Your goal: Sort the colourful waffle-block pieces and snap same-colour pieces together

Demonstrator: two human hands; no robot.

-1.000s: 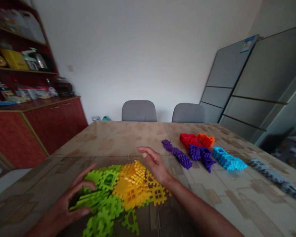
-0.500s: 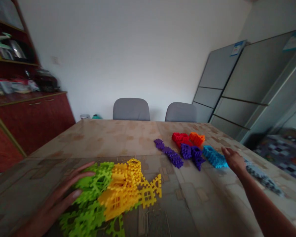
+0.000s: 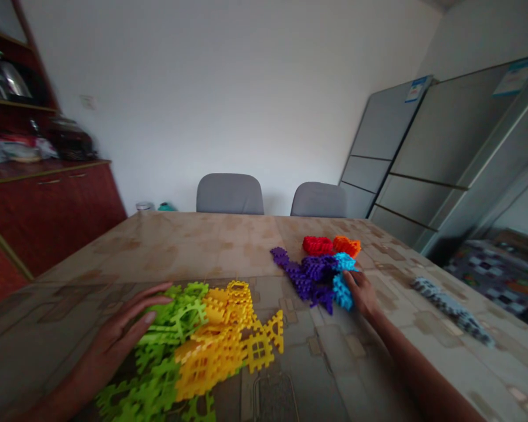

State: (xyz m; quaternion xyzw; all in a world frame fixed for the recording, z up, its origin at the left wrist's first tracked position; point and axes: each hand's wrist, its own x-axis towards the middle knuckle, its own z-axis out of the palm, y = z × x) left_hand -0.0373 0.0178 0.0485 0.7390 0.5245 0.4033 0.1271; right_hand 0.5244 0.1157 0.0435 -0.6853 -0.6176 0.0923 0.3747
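My left hand (image 3: 118, 331) lies at the left edge of a heap of lime-green interlocking plastic blocks (image 3: 182, 316), its fingers stretched out and its thumb apart. Touching the green heap on its right are yellow interlocking blocks (image 3: 211, 363), some with window cut-outs. At the right, my right hand (image 3: 361, 292) rests against light blue blocks (image 3: 343, 291), with its fingers extended along their right side. Those blue pieces press up to a cluster of purple blocks (image 3: 310, 275). Part of the blue pieces is hidden behind my fingers.
Red blocks (image 3: 317, 245) and orange blocks (image 3: 347, 246) sit behind the purple ones. A grey-and-black strip of blocks (image 3: 451, 310) lies at the right on the patterned table (image 3: 211, 246). Two grey chairs (image 3: 229, 193) stand at the far edge.
My right hand has moved left, and the light blue blocks have shifted with it against the purple ones, which are now bunched together. My left hand stays beside the green blocks.
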